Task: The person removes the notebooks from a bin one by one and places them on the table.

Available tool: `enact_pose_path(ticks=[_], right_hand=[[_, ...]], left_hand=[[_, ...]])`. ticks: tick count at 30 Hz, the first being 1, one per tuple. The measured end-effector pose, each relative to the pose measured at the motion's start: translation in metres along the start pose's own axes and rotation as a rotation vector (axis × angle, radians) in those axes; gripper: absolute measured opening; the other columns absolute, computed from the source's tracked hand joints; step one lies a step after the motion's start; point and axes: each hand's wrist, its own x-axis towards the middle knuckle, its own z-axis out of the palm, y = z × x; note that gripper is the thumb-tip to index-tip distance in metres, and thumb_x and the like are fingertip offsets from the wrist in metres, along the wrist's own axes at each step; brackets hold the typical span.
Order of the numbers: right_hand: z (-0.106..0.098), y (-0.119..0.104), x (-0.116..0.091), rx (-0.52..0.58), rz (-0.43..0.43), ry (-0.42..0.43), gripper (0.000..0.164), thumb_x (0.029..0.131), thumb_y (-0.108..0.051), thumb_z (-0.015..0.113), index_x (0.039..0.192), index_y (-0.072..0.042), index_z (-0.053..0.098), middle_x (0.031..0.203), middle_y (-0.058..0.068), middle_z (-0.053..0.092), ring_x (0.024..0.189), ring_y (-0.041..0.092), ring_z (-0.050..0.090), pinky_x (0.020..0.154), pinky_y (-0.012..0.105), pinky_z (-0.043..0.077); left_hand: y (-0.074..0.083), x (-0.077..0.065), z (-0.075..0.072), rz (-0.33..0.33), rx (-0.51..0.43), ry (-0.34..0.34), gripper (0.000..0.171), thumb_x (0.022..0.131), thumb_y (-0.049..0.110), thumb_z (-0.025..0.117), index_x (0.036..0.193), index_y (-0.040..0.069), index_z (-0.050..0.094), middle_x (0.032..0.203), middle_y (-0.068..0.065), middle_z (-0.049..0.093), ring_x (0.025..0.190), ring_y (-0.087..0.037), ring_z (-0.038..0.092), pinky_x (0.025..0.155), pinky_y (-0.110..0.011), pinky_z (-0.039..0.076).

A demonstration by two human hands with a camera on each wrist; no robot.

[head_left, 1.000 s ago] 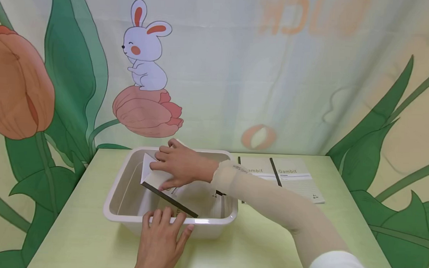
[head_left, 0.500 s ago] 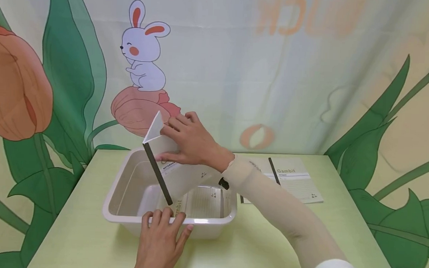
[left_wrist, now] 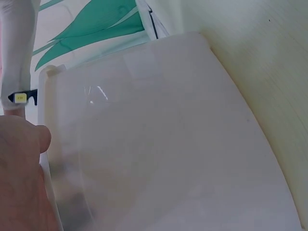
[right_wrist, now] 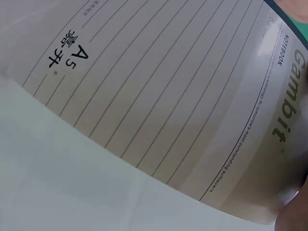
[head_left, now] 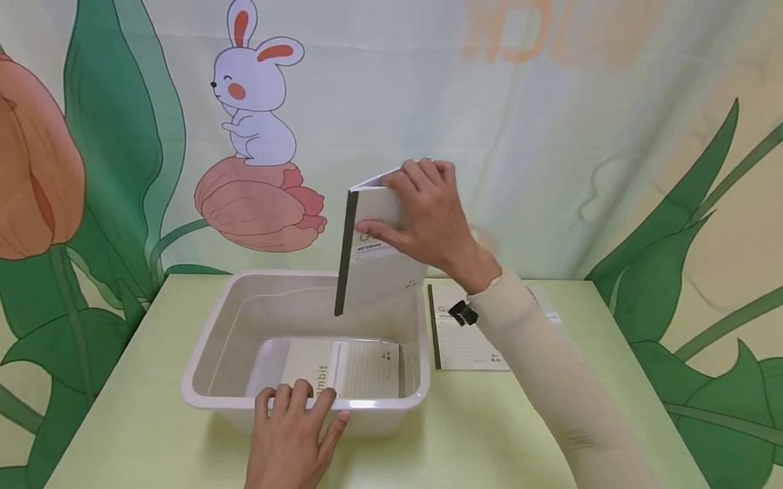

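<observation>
Now 2 hands: R holds 1 notebk, L 1 tub.

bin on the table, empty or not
Not empty: in the head view, a notebook lies inside the bin; whether others lie beneath it, I cannot tell.
</observation>
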Motion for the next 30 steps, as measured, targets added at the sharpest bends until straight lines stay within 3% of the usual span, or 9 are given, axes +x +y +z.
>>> enact_pose_path(ticks=[5, 15, 25, 30], right_hand=[[-0.035, 0.023, -0.014, -0.04, 0.061, 0.06, 0.073, 0.086, -0.078, 0.044, 0.1, -0.008, 0.058, 0.083, 0.009, 0.054, 0.081, 0.028, 0.048, 0.089, 0.048, 0.031], [-0.093, 0.058, -0.057, -0.157, 0.184, 0.076, 0.078, 0.084, -0.077, 0.049, 0.098, -0.001, 0.059, 0.082, 0.016, 0.052, 0.081, 0.035, 0.044, 0.086, 0.053, 0.029], [-0.129, 0.076, -0.131, -0.266, 0.324, -0.09, 0.086, 0.083, -0.082, 0.043, 0.099, 0.0, 0.06, 0.084, 0.017, 0.054, 0.083, 0.037, 0.045, 0.085, 0.055, 0.028], [-0.148, 0.075, -0.177, -0.289, 0.386, -0.169, 0.069, 0.081, -0.067, 0.063, 0.101, -0.001, 0.06, 0.086, 0.016, 0.056, 0.086, 0.035, 0.048, 0.081, 0.052, 0.028]], left_hand=[[0.001, 0.0, 0.0, 0.002, -0.004, -0.002, 0.044, 0.101, 0.057, 0.035, 0.108, 0.021, 0.058, 0.099, -0.008, 0.052, 0.091, -0.03, 0.047, 0.094, -0.053, 0.034], [0.002, -0.001, 0.003, 0.019, -0.027, 0.055, 0.047, 0.101, 0.057, 0.031, 0.104, 0.017, 0.057, 0.095, -0.01, 0.05, 0.087, -0.031, 0.046, 0.092, -0.053, 0.033], [0.002, 0.0, 0.003, 0.002, -0.031, 0.033, 0.048, 0.101, 0.056, 0.032, 0.105, 0.017, 0.058, 0.098, -0.01, 0.052, 0.091, -0.032, 0.046, 0.093, -0.054, 0.032], [0.003, 0.0, 0.004, 0.009, -0.033, 0.048, 0.052, 0.102, 0.058, 0.026, 0.104, 0.016, 0.058, 0.096, -0.011, 0.051, 0.09, -0.033, 0.047, 0.093, -0.054, 0.033]])
